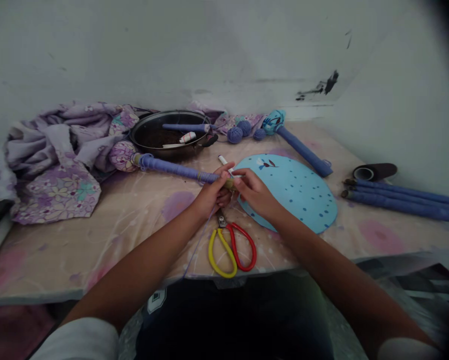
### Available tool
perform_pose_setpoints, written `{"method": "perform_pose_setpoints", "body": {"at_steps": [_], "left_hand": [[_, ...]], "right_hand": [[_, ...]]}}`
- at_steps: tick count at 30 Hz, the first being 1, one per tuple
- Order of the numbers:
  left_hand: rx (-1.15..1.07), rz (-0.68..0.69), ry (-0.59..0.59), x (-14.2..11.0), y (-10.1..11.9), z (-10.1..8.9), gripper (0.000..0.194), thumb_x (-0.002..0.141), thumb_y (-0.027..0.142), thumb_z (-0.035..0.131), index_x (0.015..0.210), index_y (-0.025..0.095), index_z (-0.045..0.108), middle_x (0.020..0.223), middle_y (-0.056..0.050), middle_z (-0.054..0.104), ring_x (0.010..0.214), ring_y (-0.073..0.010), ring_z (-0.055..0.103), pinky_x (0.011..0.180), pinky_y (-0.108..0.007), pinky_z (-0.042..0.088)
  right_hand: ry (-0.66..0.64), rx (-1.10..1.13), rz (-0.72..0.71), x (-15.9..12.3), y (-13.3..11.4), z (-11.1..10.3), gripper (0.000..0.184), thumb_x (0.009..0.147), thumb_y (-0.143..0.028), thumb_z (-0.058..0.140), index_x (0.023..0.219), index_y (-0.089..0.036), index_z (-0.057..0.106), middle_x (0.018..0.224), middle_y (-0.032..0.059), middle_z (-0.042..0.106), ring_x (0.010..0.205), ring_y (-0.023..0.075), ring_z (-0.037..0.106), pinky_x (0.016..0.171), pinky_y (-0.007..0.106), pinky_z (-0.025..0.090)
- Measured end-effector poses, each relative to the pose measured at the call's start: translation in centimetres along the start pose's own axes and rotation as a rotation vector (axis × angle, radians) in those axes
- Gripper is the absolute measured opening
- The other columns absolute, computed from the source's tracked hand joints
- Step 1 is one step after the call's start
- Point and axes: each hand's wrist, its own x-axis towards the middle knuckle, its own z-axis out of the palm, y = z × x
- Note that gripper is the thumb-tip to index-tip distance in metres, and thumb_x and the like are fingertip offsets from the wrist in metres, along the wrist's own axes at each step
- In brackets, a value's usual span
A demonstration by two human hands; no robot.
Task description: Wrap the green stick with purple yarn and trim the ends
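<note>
A stick wrapped in purple yarn (pixel 175 168) lies slanting across the table, with a flowered cloth ball on its far left end. My left hand (pixel 214 194) is closed around its near right end, where an olive-coloured part shows. At that same end, my right hand (pixel 255 189) has thumb and fingers pinched together, partly hidden. A thin strand of yarn (pixel 198 243) runs down from my left hand over the table edge. Just below my hands lie scissors (pixel 222 220) with one yellow and one red handle. A white marker-like tube (pixel 222 160) shows behind my fingers.
A light blue spotted oval board (pixel 299 192) lies under my right forearm. Behind are a black pan (pixel 149 145), purple yarn balls (pixel 235 134) and another wrapped stick (pixel 305 150). Bunched flowered fabric (pixel 59 145) is left; wrapped rods (pixel 408 202) and a dark tube (pixel 382 171) are right.
</note>
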Motion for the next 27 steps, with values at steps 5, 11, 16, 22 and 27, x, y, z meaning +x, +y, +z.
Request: {"method": "perform_pose_setpoints", "body": {"at_steps": [5, 11, 16, 22, 27], "left_hand": [[0.051, -0.002, -0.042, 0.06, -0.17, -0.30, 0.066, 0.076, 0.050, 0.061, 0.133, 0.024, 0.042, 0.044, 0.013, 0.024, 0.034, -0.0030, 0.015, 0.036, -0.017, 0.013], [0.014, 0.003, -0.055, 0.13, -0.23, -0.50, 0.065, 0.076, 0.050, 0.060, 0.134, 0.026, 0.042, 0.045, 0.012, 0.026, 0.033, -0.0029, 0.016, 0.036, -0.016, 0.014], [0.021, -0.011, -0.083, -0.06, -0.08, -0.31, 0.064, 0.078, 0.054, 0.055, 0.134, 0.025, 0.042, 0.044, 0.012, 0.022, 0.034, -0.0035, 0.015, 0.036, -0.016, 0.014], [0.024, -0.018, -0.086, 0.10, -0.27, -0.64, 0.066, 0.078, 0.056, 0.055, 0.135, 0.025, 0.041, 0.044, 0.012, 0.022, 0.033, -0.0036, 0.015, 0.036, -0.016, 0.014], [0.006, 0.003, -0.054, 0.22, -0.30, -0.54, 0.067, 0.073, 0.055, 0.061, 0.130, 0.024, 0.046, 0.047, 0.011, 0.030, 0.034, -0.0026, 0.017, 0.035, -0.017, 0.015]], "right_hand": [[-0.029, -0.063, 0.040, 0.06, -0.14, -0.32, 0.031, 0.088, -0.049, 0.045, 0.079, -0.020, 0.050, 0.061, -0.0007, 0.053, 0.053, 0.0129, 0.048, 0.053, 0.028, 0.039], [0.107, -0.410, -0.515, -0.14, -0.10, -0.01, 0.007, 0.080, -0.020, 0.055, 0.085, -0.021, 0.050, 0.093, 0.0071, 0.055, 0.096, 0.0216, 0.051, 0.084, 0.038, 0.042], [0.088, -0.064, -0.124, -0.03, 0.07, -0.06, 0.024, 0.086, -0.044, 0.050, 0.096, -0.022, 0.048, 0.086, 0.0024, 0.055, 0.071, 0.0138, 0.053, 0.061, 0.028, 0.044], [0.046, -0.195, -0.178, -0.24, 0.07, -0.09, 0.016, 0.087, -0.036, 0.051, 0.094, -0.022, 0.048, 0.079, 0.0020, 0.057, 0.069, 0.0153, 0.054, 0.065, 0.031, 0.044], [0.106, -0.398, -0.505, -0.59, -0.44, 0.25, 0.006, 0.084, -0.021, 0.052, 0.088, -0.022, 0.048, 0.094, 0.0072, 0.055, 0.097, 0.0222, 0.052, 0.083, 0.039, 0.044]]}}
